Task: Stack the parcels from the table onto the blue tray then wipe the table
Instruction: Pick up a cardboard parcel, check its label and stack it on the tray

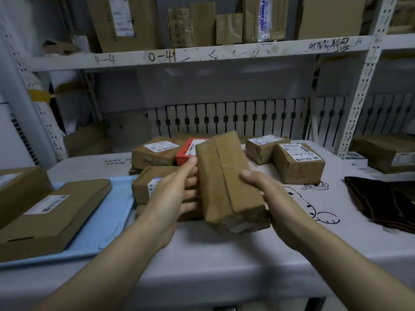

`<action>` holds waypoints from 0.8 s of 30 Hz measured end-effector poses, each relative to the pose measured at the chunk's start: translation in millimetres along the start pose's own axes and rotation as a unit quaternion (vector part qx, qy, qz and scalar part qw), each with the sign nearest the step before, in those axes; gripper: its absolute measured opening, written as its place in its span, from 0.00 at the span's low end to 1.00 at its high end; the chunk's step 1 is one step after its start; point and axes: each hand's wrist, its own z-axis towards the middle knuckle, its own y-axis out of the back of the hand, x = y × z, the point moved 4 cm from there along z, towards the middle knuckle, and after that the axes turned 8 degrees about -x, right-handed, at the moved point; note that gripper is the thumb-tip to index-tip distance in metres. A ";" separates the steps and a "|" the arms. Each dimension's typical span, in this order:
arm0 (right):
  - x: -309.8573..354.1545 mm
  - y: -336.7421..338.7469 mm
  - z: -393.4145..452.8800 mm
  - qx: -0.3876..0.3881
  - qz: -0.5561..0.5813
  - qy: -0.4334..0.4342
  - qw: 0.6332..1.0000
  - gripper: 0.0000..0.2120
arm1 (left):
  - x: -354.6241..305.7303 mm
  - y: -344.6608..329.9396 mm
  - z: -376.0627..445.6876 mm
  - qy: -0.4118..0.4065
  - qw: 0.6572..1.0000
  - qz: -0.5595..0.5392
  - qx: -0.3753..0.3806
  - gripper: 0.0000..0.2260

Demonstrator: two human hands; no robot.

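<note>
Gripping a tall brown parcel (229, 182) from both sides above the table (224, 254): left hand (177, 196) with fingers curled behind it, right hand (267, 194) with thumb on its front. Left, blue tray (107, 221) bearing a flat labelled parcel (51, 212). Beyond, labelled brown boxes (296, 162) and a red box (190, 150). On the shelf edge (202, 56), handwritten "4-4", "0-41".

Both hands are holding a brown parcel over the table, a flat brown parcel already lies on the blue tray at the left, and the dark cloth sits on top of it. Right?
Not quite. In the head view the dark cloth lies on the table at the far right, not on the flat brown parcel. The rest holds: the left hand and right hand hold the brown parcel, and the flat one lies on the blue tray.
</note>
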 end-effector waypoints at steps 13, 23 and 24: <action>-31.8 2.6 0.2 0.148 0.401 -0.141 0.893 0.28 | -22.3 -16.1 -19.9 -0.189 0.981 0.023 0.019 0.10; -36.2 4.2 4.6 0.155 0.416 -0.131 0.887 0.27 | -20.7 -2.8 -14.6 -0.189 0.980 0.004 -0.055 0.10; -36.1 4.0 5.3 0.153 0.422 -0.131 0.884 0.27 | -21.6 -3.0 -14.5 -0.191 0.980 0.000 -0.053 0.10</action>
